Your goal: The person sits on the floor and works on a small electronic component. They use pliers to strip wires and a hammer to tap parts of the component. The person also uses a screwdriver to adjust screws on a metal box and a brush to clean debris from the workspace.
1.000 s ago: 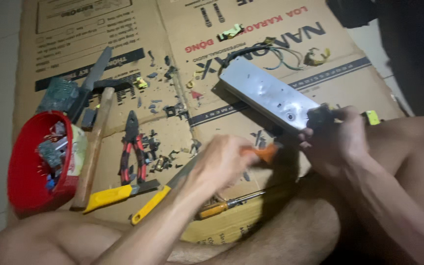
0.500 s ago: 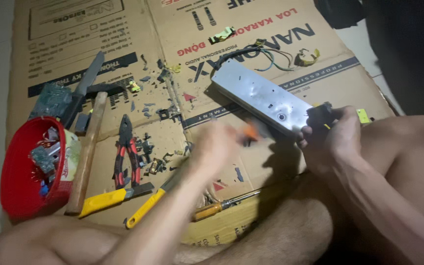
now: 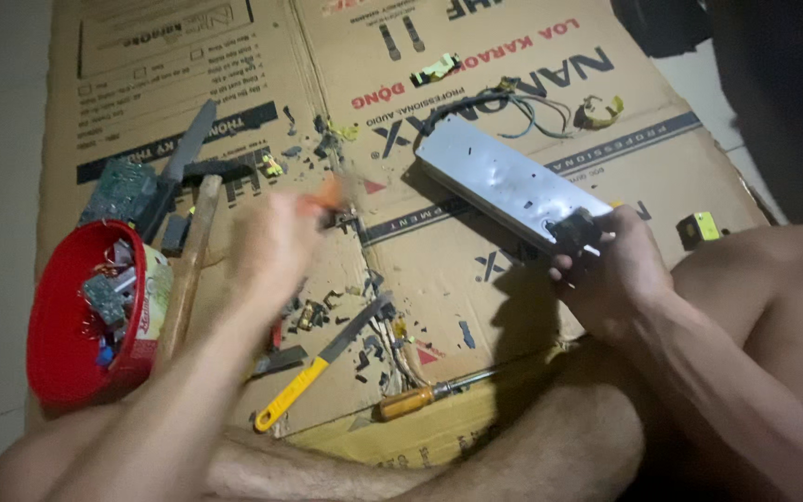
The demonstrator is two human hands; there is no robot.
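My left hand hovers, blurred, over the flattened cardboard, closed on an orange-handled tool whose tip I cannot make out. It is above a scatter of small parts, well left of the long grey metal casing. My right hand grips the near end of that casing, fingers around a black part fixed to it. The casing lies slanted on the cardboard, with coloured wires trailing from its far end.
A red bowl of electronic scraps stands at the left, with a wooden-handled hammer and a circuit board near it. A yellow-handled knife and a brown-handled screwdriver lie near my legs. A small yellow component lies at right.
My left hand has swung left with the orange-handled tool, away from the casing's near end and towards the scattered parts. My right hand keeps its grip on the casing.
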